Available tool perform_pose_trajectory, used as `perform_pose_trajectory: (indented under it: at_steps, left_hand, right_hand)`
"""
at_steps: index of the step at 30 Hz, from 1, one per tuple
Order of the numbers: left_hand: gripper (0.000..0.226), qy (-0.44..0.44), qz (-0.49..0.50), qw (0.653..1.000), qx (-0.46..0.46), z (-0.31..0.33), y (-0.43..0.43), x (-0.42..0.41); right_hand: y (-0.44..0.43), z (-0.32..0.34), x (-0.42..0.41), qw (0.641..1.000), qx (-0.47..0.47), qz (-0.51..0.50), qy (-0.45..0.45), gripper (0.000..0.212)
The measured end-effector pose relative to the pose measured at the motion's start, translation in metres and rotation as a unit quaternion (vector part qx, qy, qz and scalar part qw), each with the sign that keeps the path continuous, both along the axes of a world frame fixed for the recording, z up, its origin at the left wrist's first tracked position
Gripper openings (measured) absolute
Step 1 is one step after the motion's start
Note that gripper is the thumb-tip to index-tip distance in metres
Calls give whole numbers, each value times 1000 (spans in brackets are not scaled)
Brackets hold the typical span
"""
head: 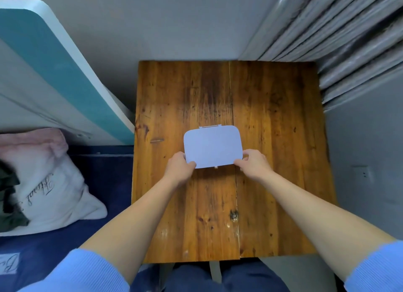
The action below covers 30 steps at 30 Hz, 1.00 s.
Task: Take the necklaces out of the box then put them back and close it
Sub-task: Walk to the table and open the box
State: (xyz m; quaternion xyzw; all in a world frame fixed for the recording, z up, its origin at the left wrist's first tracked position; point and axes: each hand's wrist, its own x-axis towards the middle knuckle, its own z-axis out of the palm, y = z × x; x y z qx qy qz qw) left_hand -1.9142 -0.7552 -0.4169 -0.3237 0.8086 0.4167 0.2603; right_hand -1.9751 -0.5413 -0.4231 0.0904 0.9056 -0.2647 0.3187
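A pale lilac box with rounded corners lies on the wooden table, lid down, with a small metal clasp at its near edge and a hinge at the far edge. My left hand grips the box's near left corner. My right hand pinches the near right corner. No necklaces are visible; the inside of the box is hidden.
A bed with a dark blue sheet and a white-pink pillow lies left of the table. A teal-and-white board leans at the back left. Grey curtains hang at the right. A wall socket sits at the right.
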Motion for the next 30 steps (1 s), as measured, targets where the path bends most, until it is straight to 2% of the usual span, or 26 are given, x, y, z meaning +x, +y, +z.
perform_pose_trajectory:
  at_steps: [1,3,7,10,13,16,20,21,24,26,30]
  left_hand:
    - [12,0,24,1000,8,0,1,1]
    - [15,0,57,998,12,2,1,1]
    - [9,8,94,996,8,12,-4,-1]
    - [13,21,125,992,9,22,-12,-9]
    - [20,39,153,987,13,27,-20,-23]
    - [20,70,187,980,13,29,-23,-34]
    - [14,77,183,980,2,18,-24,-35]
    - [11,66,171,983,-4,14,-23,-34]
    - [37,23,143,989,-29,1,-20,-29]
    - [43,1,130,991,-24,-7,-16,-27]
    - [26,-8,139,990,20,-20,-7,-21]
  right_hand:
    - [1,0,-1,1000,-16,-13,-11,27]
    - [3,2,-1,999,-30,-26,-19,28]
    - [9,11,-1,1000,-5,11,4,14]
    - [13,22,-6,988,74,110,74,15]
    - [14,34,-23,952,130,213,174,24]
    - [9,43,-48,918,143,270,253,31]
    - [-7,50,-85,901,108,279,313,29]
    - [-12,49,-94,905,85,283,307,26]
    - [-28,44,-126,933,26,248,260,22]
    - [-37,37,-145,952,-2,203,230,20]
    - [-53,11,-166,977,-34,113,176,11]
